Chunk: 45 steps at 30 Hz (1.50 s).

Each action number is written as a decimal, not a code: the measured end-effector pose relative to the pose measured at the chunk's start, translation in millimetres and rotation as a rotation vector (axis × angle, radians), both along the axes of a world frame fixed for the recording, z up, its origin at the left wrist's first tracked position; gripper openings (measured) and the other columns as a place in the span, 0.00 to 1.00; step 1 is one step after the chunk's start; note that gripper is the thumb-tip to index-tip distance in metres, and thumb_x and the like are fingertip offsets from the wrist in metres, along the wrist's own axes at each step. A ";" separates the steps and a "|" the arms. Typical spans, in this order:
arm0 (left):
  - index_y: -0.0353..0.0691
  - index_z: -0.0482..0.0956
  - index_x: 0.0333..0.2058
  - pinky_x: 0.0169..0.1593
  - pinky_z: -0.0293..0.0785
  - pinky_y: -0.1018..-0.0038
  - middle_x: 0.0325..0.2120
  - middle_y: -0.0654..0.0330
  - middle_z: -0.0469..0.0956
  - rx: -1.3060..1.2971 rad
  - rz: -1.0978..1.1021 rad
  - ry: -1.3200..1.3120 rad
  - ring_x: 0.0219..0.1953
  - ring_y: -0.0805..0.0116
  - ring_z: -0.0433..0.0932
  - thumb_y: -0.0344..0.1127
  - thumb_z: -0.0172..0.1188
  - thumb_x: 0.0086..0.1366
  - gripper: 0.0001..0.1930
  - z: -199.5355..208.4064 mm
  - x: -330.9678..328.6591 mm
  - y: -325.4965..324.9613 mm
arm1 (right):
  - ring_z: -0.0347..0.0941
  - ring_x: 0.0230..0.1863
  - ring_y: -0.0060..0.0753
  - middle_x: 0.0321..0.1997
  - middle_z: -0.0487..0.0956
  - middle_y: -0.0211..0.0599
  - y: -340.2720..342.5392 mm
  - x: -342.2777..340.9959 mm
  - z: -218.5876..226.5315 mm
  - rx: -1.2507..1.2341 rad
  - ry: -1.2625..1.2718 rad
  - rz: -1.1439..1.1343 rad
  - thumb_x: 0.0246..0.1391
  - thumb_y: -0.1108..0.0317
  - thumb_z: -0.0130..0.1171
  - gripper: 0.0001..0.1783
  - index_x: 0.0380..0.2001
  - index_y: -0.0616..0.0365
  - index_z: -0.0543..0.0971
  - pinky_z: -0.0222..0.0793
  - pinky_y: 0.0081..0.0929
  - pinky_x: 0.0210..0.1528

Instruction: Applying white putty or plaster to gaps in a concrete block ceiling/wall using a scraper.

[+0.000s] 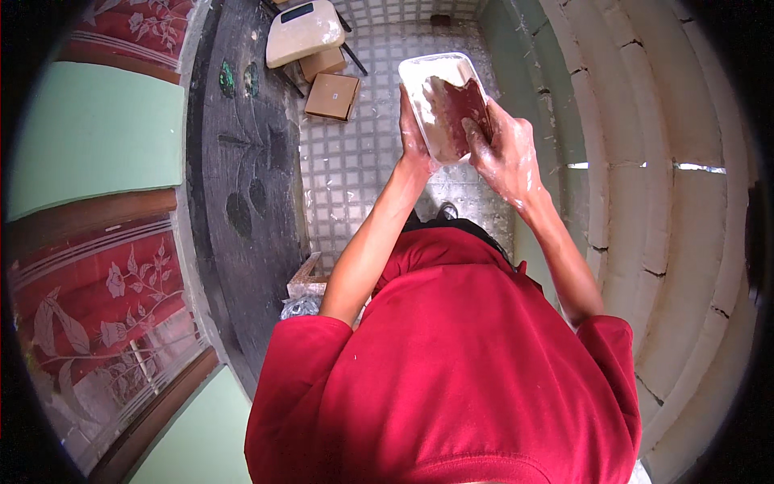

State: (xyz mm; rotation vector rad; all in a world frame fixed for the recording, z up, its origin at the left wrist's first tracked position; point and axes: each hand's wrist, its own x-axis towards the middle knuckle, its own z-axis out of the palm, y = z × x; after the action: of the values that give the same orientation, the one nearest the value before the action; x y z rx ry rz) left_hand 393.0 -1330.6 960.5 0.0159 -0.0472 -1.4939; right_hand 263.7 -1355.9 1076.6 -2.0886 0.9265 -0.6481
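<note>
A white rectangular plastic tub point(406, 74) is held up in front of me, tilted so that its inside shows. White paste point(431, 121) coats its bottom and walls. My left hand point(414, 135) grips the tub's left side from outside, most of its fingers hidden behind it. In my right hand point(509, 153) is a flat dark-red scraper point(466, 106) with a wavy-looking upper edge, smeared with paste. The thumb lies over the scraper's face, and the blade is inside the tub. White smears cover the right hand and wrist.
A cream-topped stool point(310, 36) with a dark, flat rectangular object on it stands at the far left, cardboard boxes point(332, 97) beside and under it. A dark carved wooden panel point(242, 185) runs along the left. Joined pale panels point(629, 121) line the right over a tiled floor point(339, 165).
</note>
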 end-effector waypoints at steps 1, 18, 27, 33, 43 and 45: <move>0.41 0.69 0.57 0.57 0.73 0.57 0.53 0.52 0.74 -0.006 0.025 -0.054 0.52 0.55 0.76 0.70 0.41 0.65 0.39 4.5 -3.5 1.7 | 0.74 0.22 0.52 0.27 0.77 0.56 -0.7 -1.8 -3.2 -0.047 -0.008 0.012 0.52 0.76 0.56 0.19 0.49 0.65 0.75 0.71 0.32 0.30; 0.44 0.65 0.61 0.57 0.72 0.55 0.55 0.55 0.72 0.036 -0.018 -0.086 0.55 0.55 0.73 0.70 0.41 0.65 0.39 18.2 -27.4 -0.9 | 0.73 0.20 0.34 0.23 0.75 0.51 -26.4 -16.9 10.1 -0.019 0.007 0.020 0.50 0.73 0.55 0.12 0.37 0.69 0.76 0.69 0.32 0.28; 0.42 0.65 0.61 0.56 0.74 0.55 0.56 0.53 0.71 0.061 -0.036 -0.109 0.54 0.54 0.74 0.69 0.39 0.66 0.38 9.4 -37.2 3.6 | 0.78 0.23 0.36 0.24 0.79 0.51 -23.7 -22.6 7.3 0.324 -0.045 -0.037 0.47 0.69 0.56 0.16 0.37 0.71 0.76 0.72 0.34 0.29; 0.42 0.67 0.60 0.55 0.75 0.56 0.54 0.54 0.73 0.033 -0.046 -0.095 0.52 0.56 0.76 0.64 0.40 0.68 0.34 4.3 -44.6 7.1 | 0.78 0.24 0.38 0.24 0.79 0.52 -22.4 -27.2 -3.7 0.307 -0.076 -0.018 0.46 0.69 0.57 0.16 0.37 0.70 0.77 0.72 0.36 0.30; 0.45 0.67 0.59 0.58 0.72 0.53 0.55 0.55 0.71 0.093 0.005 -0.028 0.55 0.55 0.73 0.65 0.41 0.67 0.34 -9.0 -51.1 14.7 | 0.69 0.30 0.67 0.24 0.71 0.64 -13.9 -23.3 -16.7 -0.154 0.040 0.180 0.47 0.71 0.56 0.12 0.32 0.71 0.73 0.67 0.47 0.30; 0.45 0.66 0.60 0.58 0.72 0.53 0.55 0.55 0.71 0.096 0.000 -0.052 0.56 0.55 0.73 0.65 0.41 0.68 0.34 -7.0 -52.5 19.6 | 0.71 0.27 0.63 0.23 0.71 0.63 -14.7 -27.6 -12.4 -0.141 0.056 0.180 0.48 0.71 0.56 0.12 0.33 0.71 0.74 0.67 0.46 0.29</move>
State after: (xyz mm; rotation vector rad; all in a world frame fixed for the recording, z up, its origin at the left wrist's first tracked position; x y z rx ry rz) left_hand 340.5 -1311.0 953.5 0.1317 -0.0172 -1.4942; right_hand 236.2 -1370.6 1064.2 -2.2941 0.7304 -0.5773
